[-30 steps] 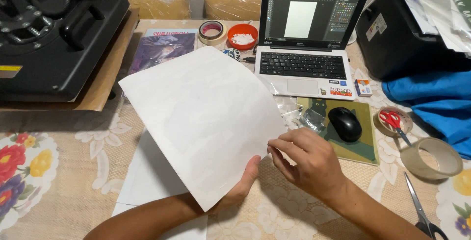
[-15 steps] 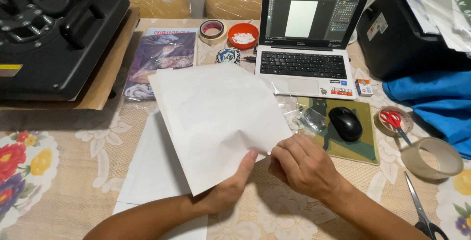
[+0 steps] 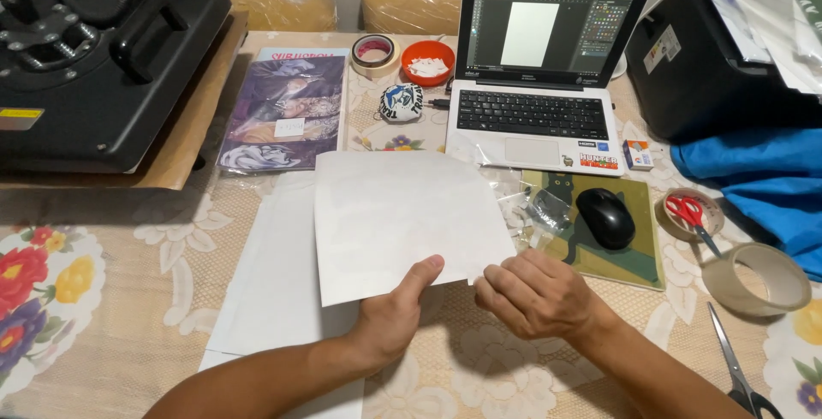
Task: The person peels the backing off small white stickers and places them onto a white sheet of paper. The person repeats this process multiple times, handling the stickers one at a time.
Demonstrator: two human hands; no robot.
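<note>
A white sheet of paper lies nearly flat over the table in front of me. My left hand pinches its near edge, thumb on top. My right hand grips the sheet's near right corner with curled fingers. Under the sheet lies a stack of more white paper, reaching toward the table's front edge.
A black heat press stands at the back left beside a purple printed picture. An open laptop, a black mouse on a green pad, a tape roll, scissors and blue cloth fill the right side.
The sheet came down from a raised tilt to almost flat and drew toward me. It now uncovers the purple picture. Both hands stayed on its near edge.
</note>
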